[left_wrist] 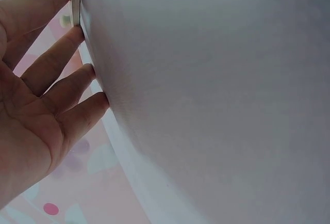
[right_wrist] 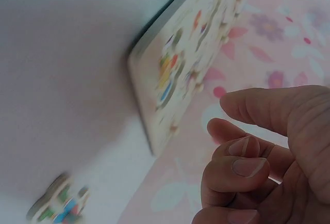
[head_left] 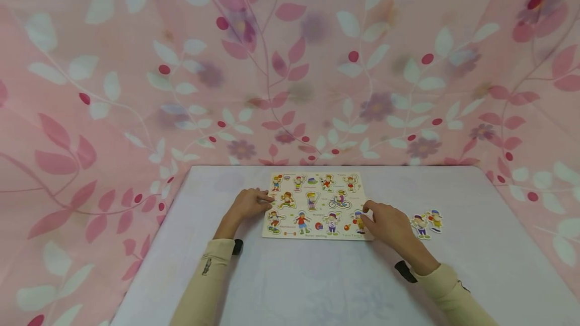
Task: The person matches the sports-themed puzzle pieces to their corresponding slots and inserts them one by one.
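Cream sleeves sit closest, both forearms reaching out over the pale table. Your left hand rests at the left edge of the puzzle board, fingers straight and spread, tips pressed against the board's thin side — nothing gripped. That shows plainly from the left wrist, where the fingertips line up along the edge.

Your right hand sits at the board's lower right corner, fingers loosely curled, thumb and forefinger up near the small figure piece set in that corner. From the head view the fingertips look to be touching the piece; from the right wrist the curled fingers hold nothing visible and sit apart from the board. So whether it pinches the piece — cannot tell.

Between your two hands the board lies flat, picture side up, with rows of cartoon figures in their slots. Just beyond your right hand, on the outer side, two loose figure pieces lie on the table, side by side and touching or nearly so. They are near the hand but apart from it. One also shows blurred at the bottom of the right wrist view.

Behind both hands hangs a pink floral cloth, past the far edge of the table.
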Demonstrator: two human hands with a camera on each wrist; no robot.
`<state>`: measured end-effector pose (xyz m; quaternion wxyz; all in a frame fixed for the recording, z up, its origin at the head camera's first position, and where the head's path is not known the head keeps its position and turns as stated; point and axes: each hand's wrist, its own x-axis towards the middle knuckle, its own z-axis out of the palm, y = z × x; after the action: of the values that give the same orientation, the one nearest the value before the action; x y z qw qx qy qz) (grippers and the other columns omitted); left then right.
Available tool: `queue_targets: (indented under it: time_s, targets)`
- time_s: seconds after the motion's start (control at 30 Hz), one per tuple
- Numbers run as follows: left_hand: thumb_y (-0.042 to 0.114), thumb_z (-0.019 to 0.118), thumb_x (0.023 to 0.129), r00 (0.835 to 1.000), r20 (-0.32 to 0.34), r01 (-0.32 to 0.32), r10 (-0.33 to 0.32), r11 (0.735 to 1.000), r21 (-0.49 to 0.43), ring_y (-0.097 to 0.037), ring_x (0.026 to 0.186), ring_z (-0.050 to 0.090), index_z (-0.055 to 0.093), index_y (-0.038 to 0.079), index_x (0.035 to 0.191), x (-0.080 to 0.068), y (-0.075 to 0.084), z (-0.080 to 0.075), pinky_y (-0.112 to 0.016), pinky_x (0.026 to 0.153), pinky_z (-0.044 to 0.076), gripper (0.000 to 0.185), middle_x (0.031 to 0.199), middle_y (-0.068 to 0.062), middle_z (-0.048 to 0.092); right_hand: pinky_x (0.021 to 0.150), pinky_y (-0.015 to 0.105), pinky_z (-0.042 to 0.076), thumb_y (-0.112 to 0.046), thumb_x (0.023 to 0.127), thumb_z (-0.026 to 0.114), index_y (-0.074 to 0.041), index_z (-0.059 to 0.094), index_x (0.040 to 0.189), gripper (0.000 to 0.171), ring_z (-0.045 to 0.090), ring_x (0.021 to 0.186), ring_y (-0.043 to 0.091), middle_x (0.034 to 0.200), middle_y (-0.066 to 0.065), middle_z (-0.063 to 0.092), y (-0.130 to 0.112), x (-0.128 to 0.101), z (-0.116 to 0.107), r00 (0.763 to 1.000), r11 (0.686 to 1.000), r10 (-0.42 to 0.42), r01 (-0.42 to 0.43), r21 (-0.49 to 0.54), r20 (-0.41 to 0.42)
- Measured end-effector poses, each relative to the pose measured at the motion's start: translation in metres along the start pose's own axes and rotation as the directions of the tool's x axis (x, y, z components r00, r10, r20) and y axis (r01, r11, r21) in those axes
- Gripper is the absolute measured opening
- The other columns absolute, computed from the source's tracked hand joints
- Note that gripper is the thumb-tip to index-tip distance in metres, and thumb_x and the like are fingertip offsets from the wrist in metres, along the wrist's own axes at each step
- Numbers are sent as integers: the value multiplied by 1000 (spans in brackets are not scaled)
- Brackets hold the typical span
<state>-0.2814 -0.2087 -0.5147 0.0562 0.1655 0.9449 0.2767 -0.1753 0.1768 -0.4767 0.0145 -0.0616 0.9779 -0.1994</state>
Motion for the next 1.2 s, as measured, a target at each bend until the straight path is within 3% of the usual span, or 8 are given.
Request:
queue_targets:
  time_s: [0.33, 0.5, 0.87, 1.2]
  targets:
    - [22, 78, 86, 1000, 0, 24, -24, 1000, -5, -36, 134, 45, 79, 16, 107, 0, 4, -1, -49, 112, 31, 22, 128, -9, 64, 42, 29, 32, -22, 91, 65, -9, 64, 102, 17, 43, 51, 16, 62, 0, 49, 40, -15, -3, 996, 996, 87, -87, -16, -19]
    - [21, 78, 86, 1000, 1, 19, -19, 1000, 0, -37, 134, 44, 79, 15, 107, 0, 4, -2, -49, 113, 31, 22, 127, -9, 65, 44, 31, 38, -20, 91, 64, -6, 63, 97, 15, 49, 57, 17, 71, 3, 60, 56, -17, -2, 995, 995, 100, -100, -19, -27]
    - [21, 79, 85, 1000, 0, 16, -16, 1000, -3, -38, 134, 44, 79, 15, 106, 1, 3, 0, -51, 112, 32, 22, 127, -9, 65, 46, 33, 41, -20, 92, 65, -6, 60, 96, 16, 50, 59, 19, 77, 7, 64, 73, -22, -1, 985, 985, 171, -171, -37, 7]
    - [22, 78, 86, 999, 13, 44, -43, 999, -12, -36, 135, 43, 79, 16, 107, 1, 4, 0, -50, 113, 29, 22, 128, -8, 64, 44, 34, 35, -25, 93, 59, -6, 57, 89, 19, 46, 55, 19, 63, 1, 50, 80, -30, -4, 977, 976, 215, -215, -19, -13]
